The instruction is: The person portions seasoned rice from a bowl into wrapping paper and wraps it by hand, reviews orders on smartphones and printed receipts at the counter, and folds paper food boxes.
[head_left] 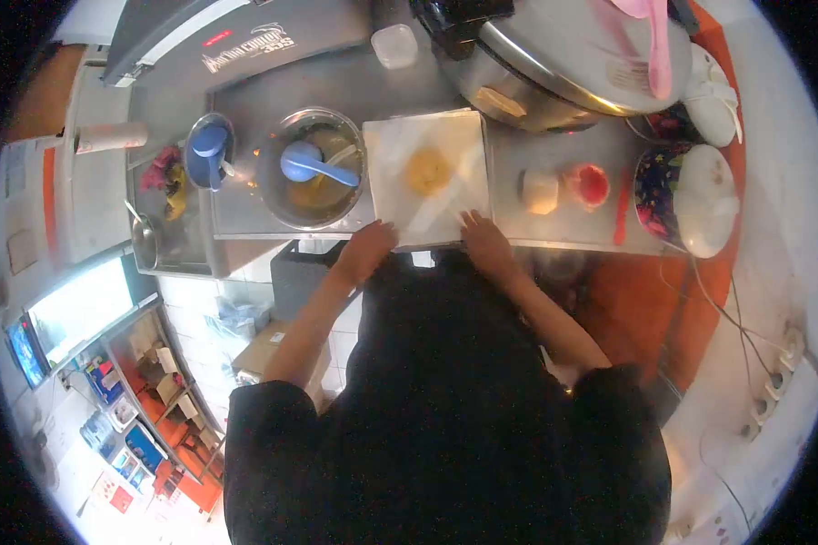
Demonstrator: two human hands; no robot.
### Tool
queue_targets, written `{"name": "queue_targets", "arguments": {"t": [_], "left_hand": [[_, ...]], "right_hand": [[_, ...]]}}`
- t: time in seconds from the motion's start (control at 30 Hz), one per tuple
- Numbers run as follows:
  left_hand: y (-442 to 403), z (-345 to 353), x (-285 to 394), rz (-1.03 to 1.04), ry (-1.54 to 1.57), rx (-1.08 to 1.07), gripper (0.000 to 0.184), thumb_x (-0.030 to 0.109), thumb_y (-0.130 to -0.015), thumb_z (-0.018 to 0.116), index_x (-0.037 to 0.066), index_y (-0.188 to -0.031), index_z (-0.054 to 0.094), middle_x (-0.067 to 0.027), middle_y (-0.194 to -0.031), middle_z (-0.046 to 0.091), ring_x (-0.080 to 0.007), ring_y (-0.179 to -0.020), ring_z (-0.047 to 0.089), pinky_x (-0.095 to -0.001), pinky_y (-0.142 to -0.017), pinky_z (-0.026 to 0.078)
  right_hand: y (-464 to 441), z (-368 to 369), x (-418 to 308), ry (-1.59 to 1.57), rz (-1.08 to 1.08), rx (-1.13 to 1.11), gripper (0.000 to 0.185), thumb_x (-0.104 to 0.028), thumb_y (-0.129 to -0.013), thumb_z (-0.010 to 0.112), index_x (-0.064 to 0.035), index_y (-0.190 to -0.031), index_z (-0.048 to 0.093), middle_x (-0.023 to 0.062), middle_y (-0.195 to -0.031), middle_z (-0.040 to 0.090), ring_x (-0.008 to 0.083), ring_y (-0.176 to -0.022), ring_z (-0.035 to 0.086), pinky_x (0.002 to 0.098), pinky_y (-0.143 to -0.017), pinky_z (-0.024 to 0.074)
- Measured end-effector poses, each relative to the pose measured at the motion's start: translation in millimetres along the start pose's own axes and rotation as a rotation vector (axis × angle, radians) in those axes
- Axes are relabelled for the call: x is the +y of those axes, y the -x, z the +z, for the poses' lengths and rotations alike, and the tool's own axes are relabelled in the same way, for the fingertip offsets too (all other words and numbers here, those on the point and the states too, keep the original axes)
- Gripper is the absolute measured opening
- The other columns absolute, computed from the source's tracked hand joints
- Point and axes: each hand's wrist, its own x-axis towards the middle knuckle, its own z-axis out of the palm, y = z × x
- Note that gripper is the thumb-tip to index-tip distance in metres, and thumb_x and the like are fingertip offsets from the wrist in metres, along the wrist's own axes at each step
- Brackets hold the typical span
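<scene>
A stack of pale square sheets (391, 150) lies on the metal counter in front of me, with a round yellow patch (428, 171) showing at its middle. My left hand (369, 250) is at the near left corner of the sheets, its fingertips on the edge. At the near right corner my right hand (486, 242) touches the sheets with its fingers a little apart. Whether the left fingers pinch the sheet is too small to tell. Left of the stack, a steel bowl (282, 204) holds a blue ladle (302, 162) and some yellowish liquid.
A smaller bowl (197, 173) with a blue scoop stands farther left, beside a sink (214, 250). A large steel pot (554, 77) is at the back right. Right of the sheets are a pale container (541, 193), a red one (587, 185) and a patterned pot (655, 195).
</scene>
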Motion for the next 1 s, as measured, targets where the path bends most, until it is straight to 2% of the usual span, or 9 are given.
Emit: {"name": "queue_targets", "arguments": {"t": [0.17, 0.27, 0.37, 0.43, 0.5, 0.6, 0.7, 0.77, 1.0], "left_hand": [[-5.9, 9.2, 11.7, -0.074, 0.145, -0.106, 0.029, 0.015, -0.09, 0.052, 0.006, -0.115, 0.063, -0.0148, -0.129, 0.06, -0.0336, -0.126, 0.052, -0.0461, -0.114, 0.036], [1.4, 12.4, 9.6, 0.117, 0.065, -0.057, 0.033, 0.014, -0.095, 0.048, 0.004, -0.124, 0.059, -0.0146, -0.13, 0.06, -0.0289, -0.129, 0.052, -0.0425, -0.115, 0.035], [-8.9, -1.5, 24.4, 0.006, 0.14, -0.199, 0.032, 0.014, -0.094, 0.049, 0.004, -0.122, 0.06, -0.0148, -0.13, 0.06, -0.0283, -0.131, 0.05, -0.0423, -0.116, 0.034], [-5.3, 4.3, 21.2, 0.081, 0.091, -0.118, 0.03, 0.013, -0.094, 0.049, 0.004, -0.119, 0.062, -0.0145, -0.127, 0.062, -0.0287, -0.127, 0.053, -0.0424, -0.116, 0.034], [-8.1, 3.9, 19.3, 0.158, 0.032, -0.034, 0.028, 0.012, -0.093, 0.049, 0.004, -0.116, 0.063, -0.0142, -0.124, 0.064, -0.0292, -0.123, 0.056, -0.0424, -0.116, 0.033], [-25.1, -13.8, 33.4, -0.114, 0.1, -0.148, 0.025, 0.013, -0.092, 0.05, 0.006, -0.112, 0.064, -0.0131, -0.114, 0.068, -0.0307, -0.111, 0.063, -0.042, -0.113, 0.037], [-34.6, -34.6, 43.8, -0.29, 0.102, -0.115, 0.019, 0.014, -0.09, 0.056, 0.006, -0.104, 0.066, -0.0118, -0.102, 0.071, -0.0319, -0.097, 0.067, -0.0433, -0.103, 0.044], [-40.5, -45.0, 41.3, -0.295, 0.194, -0.028, 0.011, 0.006, -0.081, 0.061, 0.006, -0.09, 0.067, -0.0131, -0.086, 0.069, -0.0337, -0.083, 0.066, -0.0442, -0.075, 0.052], [-43.0, -61.1, 24.6, -0.415, 0.644, -0.106, 0.017, 0.013, -0.074, 0.078, 0.005, -0.086, 0.069, -0.0116, -0.08, 0.068, -0.0252, -0.076, 0.066, -0.0375, -0.072, 0.051]], "right_hand": [[45.9, -8.4, 29.0, -0.082, -0.033, 0.051, 0.035, -0.015, -0.087, 0.053, -0.0005, -0.119, 0.059, 0.0209, -0.136, 0.053, 0.0358, -0.129, 0.049, 0.0445, -0.109, 0.0382], [53.1, -37.9, 26.4, -0.014, -0.06, -0.065, 0.031, -0.013, -0.086, 0.053, -0.0014, -0.114, 0.06, 0.0198, -0.125, 0.061, 0.037, -0.117, 0.056, 0.0428, -0.102, 0.0436], [52.0, -53.9, 21.5, -0.062, 0.057, -0.169, 0.032, -0.012, -0.086, 0.052, -0.0014, -0.115, 0.06, 0.0173, -0.112, 0.064, 0.0367, -0.107, 0.058, 0.0432, -0.095, 0.0456], [50.2, -50.4, 25.0, -0.187, -0.021, 0.038, 0.032, -0.011, -0.085, 0.054, -0.0023, -0.115, 0.06, 0.016, -0.103, 0.064, 0.0373, -0.1, 0.058, 0.0448, -0.091, 0.0452], [38.8, -52.3, 25.6, -0.163, 0.008, -0.014, 0.031, -0.012, -0.085, 0.056, -0.0025, -0.114, 0.06, 0.0151, -0.101, 0.063, 0.0365, -0.101, 0.057, 0.0447, -0.091, 0.0447], [19.8, -68.6, 12.7, -0.124, -0.033, 0.045, 0.029, -0.013, -0.084, 0.059, -0.0027, -0.11, 0.061, 0.0133, -0.1, 0.062, 0.0343, -0.101, 0.056, 0.0441, -0.089, 0.0442], [10.8, -82.0, -0.4, -0.111, -0.114, 0.091, 0.024, -0.014, -0.085, 0.06, -0.0025, -0.106, 0.063, 0.0116, -0.102, 0.061, 0.0313, -0.101, 0.056, 0.0433, -0.087, 0.0439], [4.6, -81.7, -2.0, -0.107, -0.123, 0.039, 0.023, -0.015, -0.085, 0.059, -0.0022, -0.104, 0.063, 0.0109, -0.103, 0.061, 0.0298, -0.101, 0.055, 0.0431, -0.086, 0.0438], [-13.6, -75.4, 6.5, -0.027, -0.05, 0.015, 0.015, -0.014, -0.085, 0.056, -0.0056, -0.094, 0.065, 0.0121, -0.094, 0.064, 0.0312, -0.095, 0.058, 0.0436, -0.081, 0.044]]}}
